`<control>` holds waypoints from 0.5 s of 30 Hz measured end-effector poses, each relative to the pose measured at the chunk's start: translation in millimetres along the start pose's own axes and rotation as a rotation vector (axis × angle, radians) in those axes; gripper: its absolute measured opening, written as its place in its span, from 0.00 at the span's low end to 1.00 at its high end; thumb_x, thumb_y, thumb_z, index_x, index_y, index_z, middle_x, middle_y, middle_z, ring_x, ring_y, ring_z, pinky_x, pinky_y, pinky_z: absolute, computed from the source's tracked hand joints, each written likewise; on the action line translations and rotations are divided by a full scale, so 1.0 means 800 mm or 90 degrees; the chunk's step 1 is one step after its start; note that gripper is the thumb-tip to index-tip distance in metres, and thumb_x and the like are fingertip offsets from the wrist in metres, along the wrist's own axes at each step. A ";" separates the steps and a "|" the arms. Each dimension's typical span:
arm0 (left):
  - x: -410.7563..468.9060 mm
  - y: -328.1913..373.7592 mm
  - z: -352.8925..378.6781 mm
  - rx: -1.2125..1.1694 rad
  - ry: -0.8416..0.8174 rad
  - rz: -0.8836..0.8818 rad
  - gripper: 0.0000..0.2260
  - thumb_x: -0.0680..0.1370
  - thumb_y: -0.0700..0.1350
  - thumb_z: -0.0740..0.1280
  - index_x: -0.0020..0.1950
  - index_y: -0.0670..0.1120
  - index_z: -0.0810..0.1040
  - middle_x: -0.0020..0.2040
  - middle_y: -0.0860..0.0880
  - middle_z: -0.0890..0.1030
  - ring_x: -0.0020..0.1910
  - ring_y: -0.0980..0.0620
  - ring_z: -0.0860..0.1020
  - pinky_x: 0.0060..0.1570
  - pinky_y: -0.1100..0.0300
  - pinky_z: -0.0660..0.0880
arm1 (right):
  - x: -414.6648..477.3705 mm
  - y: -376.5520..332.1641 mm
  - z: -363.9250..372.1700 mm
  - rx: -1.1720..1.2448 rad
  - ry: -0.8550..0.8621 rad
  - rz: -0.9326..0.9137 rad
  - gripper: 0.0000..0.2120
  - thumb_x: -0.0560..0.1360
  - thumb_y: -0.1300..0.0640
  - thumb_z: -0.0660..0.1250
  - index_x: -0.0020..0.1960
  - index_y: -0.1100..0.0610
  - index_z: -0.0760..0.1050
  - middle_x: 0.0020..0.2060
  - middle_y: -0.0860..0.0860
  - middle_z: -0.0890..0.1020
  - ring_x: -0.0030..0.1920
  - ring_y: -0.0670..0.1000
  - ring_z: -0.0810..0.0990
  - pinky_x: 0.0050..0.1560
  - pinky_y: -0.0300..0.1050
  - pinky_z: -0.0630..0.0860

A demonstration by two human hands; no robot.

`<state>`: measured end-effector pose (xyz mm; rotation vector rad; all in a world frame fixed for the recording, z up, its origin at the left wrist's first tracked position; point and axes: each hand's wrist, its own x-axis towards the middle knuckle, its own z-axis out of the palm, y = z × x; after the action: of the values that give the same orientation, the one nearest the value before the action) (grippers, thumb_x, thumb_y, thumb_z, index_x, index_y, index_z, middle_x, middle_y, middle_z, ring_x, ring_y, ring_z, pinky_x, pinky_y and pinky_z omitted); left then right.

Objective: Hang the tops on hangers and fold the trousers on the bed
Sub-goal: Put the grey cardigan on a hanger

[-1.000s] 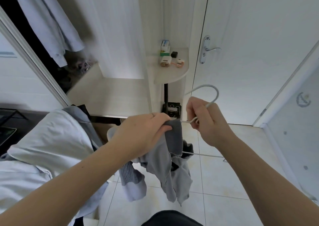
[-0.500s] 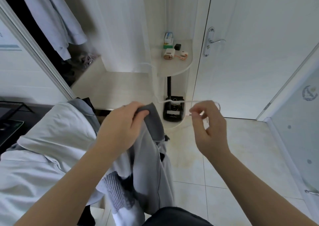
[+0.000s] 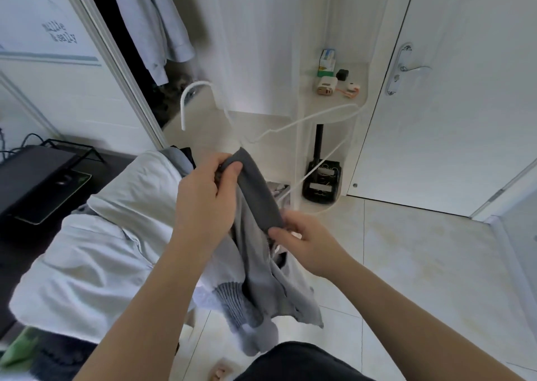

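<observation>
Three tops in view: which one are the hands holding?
The grey top: left hand and right hand both grip its dark collar. The pale shirt lies spread out; the blue shirt hangs above.

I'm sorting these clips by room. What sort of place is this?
Most likely a bedroom: a bed with pale bedding, a shirt hanging in an open wardrobe, and a door close by. The left hand and right hand grip a grey top.
</observation>
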<state>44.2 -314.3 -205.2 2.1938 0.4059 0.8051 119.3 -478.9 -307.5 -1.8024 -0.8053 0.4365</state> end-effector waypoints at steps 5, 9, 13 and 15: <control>0.002 -0.021 -0.023 -0.035 -0.019 -0.003 0.05 0.83 0.45 0.65 0.52 0.52 0.80 0.35 0.47 0.78 0.36 0.52 0.75 0.36 0.65 0.69 | 0.005 0.048 0.009 -0.268 -0.162 0.055 0.15 0.78 0.41 0.63 0.49 0.52 0.79 0.43 0.49 0.83 0.50 0.50 0.79 0.68 0.56 0.65; 0.004 -0.040 -0.037 0.011 -0.087 -0.016 0.06 0.83 0.46 0.64 0.54 0.53 0.81 0.39 0.44 0.81 0.40 0.50 0.77 0.40 0.63 0.71 | 0.018 0.068 -0.015 -0.455 -0.156 0.044 0.13 0.79 0.41 0.63 0.55 0.48 0.79 0.57 0.43 0.81 0.71 0.45 0.68 0.75 0.64 0.34; -0.002 -0.057 -0.039 0.040 -0.158 -0.015 0.07 0.82 0.46 0.66 0.52 0.58 0.81 0.40 0.45 0.83 0.42 0.50 0.78 0.44 0.56 0.73 | 0.025 0.073 -0.055 -0.598 -0.129 0.024 0.11 0.80 0.45 0.62 0.57 0.46 0.79 0.57 0.39 0.80 0.72 0.42 0.65 0.73 0.66 0.31; -0.004 -0.063 -0.040 0.052 -0.189 -0.004 0.10 0.82 0.44 0.66 0.49 0.61 0.79 0.38 0.46 0.83 0.40 0.50 0.78 0.40 0.58 0.73 | 0.025 0.080 -0.076 -0.632 -0.089 0.007 0.08 0.80 0.44 0.64 0.54 0.45 0.80 0.55 0.39 0.80 0.71 0.43 0.67 0.74 0.64 0.33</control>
<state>18.9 -265.2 -227.2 2.3404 0.3013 0.4546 192.3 -519.2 -342.4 -2.7017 -1.2380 0.1578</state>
